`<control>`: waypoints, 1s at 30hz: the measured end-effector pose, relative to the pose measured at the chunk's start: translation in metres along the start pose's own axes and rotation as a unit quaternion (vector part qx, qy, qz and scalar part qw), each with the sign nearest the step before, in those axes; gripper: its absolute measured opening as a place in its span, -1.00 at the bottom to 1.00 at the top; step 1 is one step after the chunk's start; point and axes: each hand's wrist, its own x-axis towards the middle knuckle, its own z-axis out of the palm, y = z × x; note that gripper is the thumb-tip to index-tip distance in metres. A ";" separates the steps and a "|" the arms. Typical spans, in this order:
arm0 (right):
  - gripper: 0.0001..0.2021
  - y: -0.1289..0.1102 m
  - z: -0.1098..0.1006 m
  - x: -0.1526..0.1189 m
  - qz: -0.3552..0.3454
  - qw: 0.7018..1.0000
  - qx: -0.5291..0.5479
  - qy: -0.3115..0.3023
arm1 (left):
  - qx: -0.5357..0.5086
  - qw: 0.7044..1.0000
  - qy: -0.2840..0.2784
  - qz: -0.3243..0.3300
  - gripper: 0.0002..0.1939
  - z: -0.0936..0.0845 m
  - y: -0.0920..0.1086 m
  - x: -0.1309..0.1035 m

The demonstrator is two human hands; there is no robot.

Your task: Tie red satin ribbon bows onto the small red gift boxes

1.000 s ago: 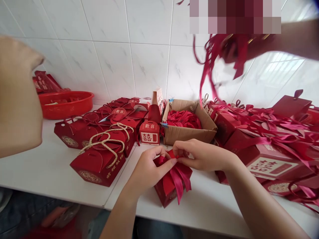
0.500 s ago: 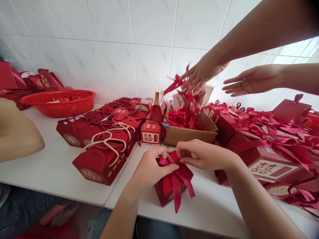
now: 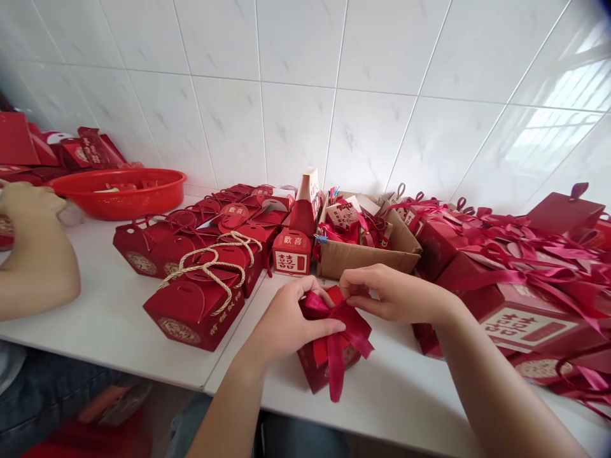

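Note:
A small dark red gift box [image 3: 316,369] stands on the white table in front of me, with a shiny magenta ribbon [image 3: 336,366] looped on its top and its tails hanging down the front. My left hand [image 3: 298,323] presses the ribbon at the knot, thumb stretched across it and fingers curled behind. The fingers of my right hand [image 3: 382,292] are pinched on the ribbon at the box's upper right. Part of the knot is hidden under my fingers.
Behind the box is an open cardboard box [image 3: 370,259] of ribbons and cards. Rope-handled red boxes [image 3: 193,315] stand left, ribboned boxes [image 3: 529,324] right. A red basin [image 3: 121,202] is farther left, near another person's arm [image 3: 41,267].
Another person's two hands above the cardboard box are gone, and the ribbons lie inside it. The arm at the left now shows a hand. My hands stay at the ribbon, barely moved.

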 end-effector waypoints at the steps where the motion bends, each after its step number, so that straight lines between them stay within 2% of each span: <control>1: -0.86 0.001 0.000 0.000 -0.013 1.000 0.009 -0.003 | -0.007 1.000 -0.015 0.006 -0.67 -0.002 -0.001 0.000; 4: -0.79 0.001 -0.002 -0.001 -0.036 0.998 0.039 -0.019 | -0.028 0.999 -0.035 0.024 -0.74 -0.006 -0.003 0.000; 9: -0.79 -0.001 -0.002 -0.002 -0.028 0.998 0.052 -0.022 | -0.033 0.998 0.051 0.009 -0.63 0.004 -0.005 0.003; 12: -0.80 -0.001 -0.003 -0.003 -0.011 0.999 0.047 -0.024 | -0.028 0.997 0.067 0.007 -0.69 0.012 -0.007 0.005; 19: -0.82 0.001 -0.007 -0.005 -0.001 0.998 0.045 -0.040 | -0.032 0.998 0.045 -0.006 -0.79 0.013 -0.006 0.006; 30: -0.88 0.007 -0.012 -0.010 0.024 0.998 0.012 -0.051 | 0.004 1.000 0.004 0.003 -0.74 0.007 -0.005 0.002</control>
